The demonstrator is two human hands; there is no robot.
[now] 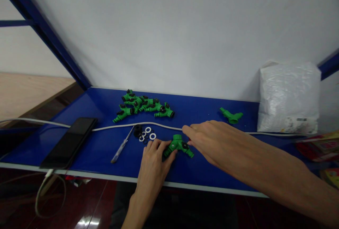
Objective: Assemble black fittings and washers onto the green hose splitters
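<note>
My left hand (155,158) grips one arm of a green Y-shaped hose splitter (176,145) near the table's front edge, its thumb and fingers closed round it. The splitter has a wide round collar on top and a black valve knob on its right arm. Just right of that knob, my right hand (205,137) is closed, palm down. A small bit of red shows at its fingertips; the rest of what it holds is hidden. Left of my left hand lie white ring washers (153,136), black round parts (137,131) and a clear-handled screwdriver (120,151).
Several green splitters with black knobs (143,104) are heaped at the back. A green splitter body (231,116) lies at the right, near a white plastic package (288,98). A white cable (111,127) crosses the blue table (97,103). A black phone (70,142) lies left.
</note>
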